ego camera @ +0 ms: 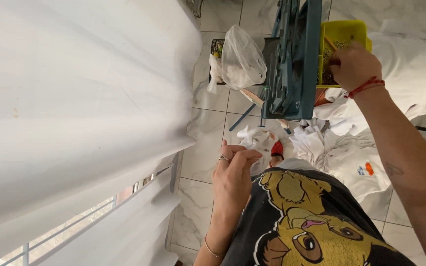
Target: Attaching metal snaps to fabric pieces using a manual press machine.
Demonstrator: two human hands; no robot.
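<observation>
My right hand (353, 64), with a red cord around its wrist, reaches into a yellow plastic basket (343, 32) at the upper right. Its fingers are closed around a thin tan stick (329, 43) that pokes out toward the basket. The basket sits beside a teal plastic frame (292, 59). My left hand (232, 175), wearing a ring and a thin bracelet, hovers in the middle of the view above my black shirt with a cartoon lion print (306, 221). Its fingertips are pinched together, and I see nothing between them.
A large white cloth (75, 98) fills the left side, with a window rail below it. On the pale tiled floor (205, 152) lie a clear plastic bag of white scraps (242, 61), crumpled white fabric pieces (316, 140) and a white garment with small coloured prints (361, 170).
</observation>
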